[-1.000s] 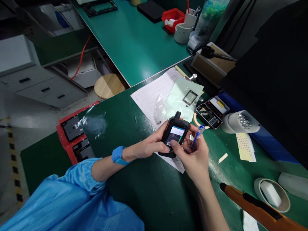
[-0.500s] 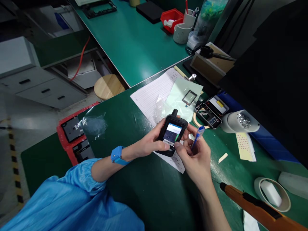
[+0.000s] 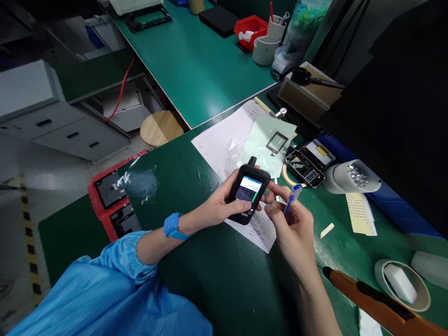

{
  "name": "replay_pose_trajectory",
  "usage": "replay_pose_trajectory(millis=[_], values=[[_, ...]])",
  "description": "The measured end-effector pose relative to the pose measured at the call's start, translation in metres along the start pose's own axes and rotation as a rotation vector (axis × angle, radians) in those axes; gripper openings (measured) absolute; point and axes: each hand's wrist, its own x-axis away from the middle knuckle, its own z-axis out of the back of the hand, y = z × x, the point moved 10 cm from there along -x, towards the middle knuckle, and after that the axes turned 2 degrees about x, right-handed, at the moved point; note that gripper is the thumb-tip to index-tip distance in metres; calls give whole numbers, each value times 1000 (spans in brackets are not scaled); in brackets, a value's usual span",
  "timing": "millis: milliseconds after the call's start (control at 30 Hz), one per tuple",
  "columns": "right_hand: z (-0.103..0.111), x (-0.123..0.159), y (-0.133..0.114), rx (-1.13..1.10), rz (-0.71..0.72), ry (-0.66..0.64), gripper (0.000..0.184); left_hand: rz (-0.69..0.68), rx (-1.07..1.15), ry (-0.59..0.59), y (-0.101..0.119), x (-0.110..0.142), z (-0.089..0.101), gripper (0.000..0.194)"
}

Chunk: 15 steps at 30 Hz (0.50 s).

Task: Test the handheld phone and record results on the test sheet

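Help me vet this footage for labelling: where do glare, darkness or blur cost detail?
Head view: glare brightens part of the far green tabletop; head view: the black shape at right shows almost no detail; head view: screen text on the rugged handheld is too soft to read.

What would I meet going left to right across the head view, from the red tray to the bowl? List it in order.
Red tray → blue wristband → left hand → phone → right hand → pale strip → yellow card → bowl.
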Motion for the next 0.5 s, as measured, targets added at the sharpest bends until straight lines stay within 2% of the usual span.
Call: replay_pose_trajectory(millis=[500], values=[[-1,-1,-1,-41,-19,-14,35,12,6,-12,1,0,-1,70]])
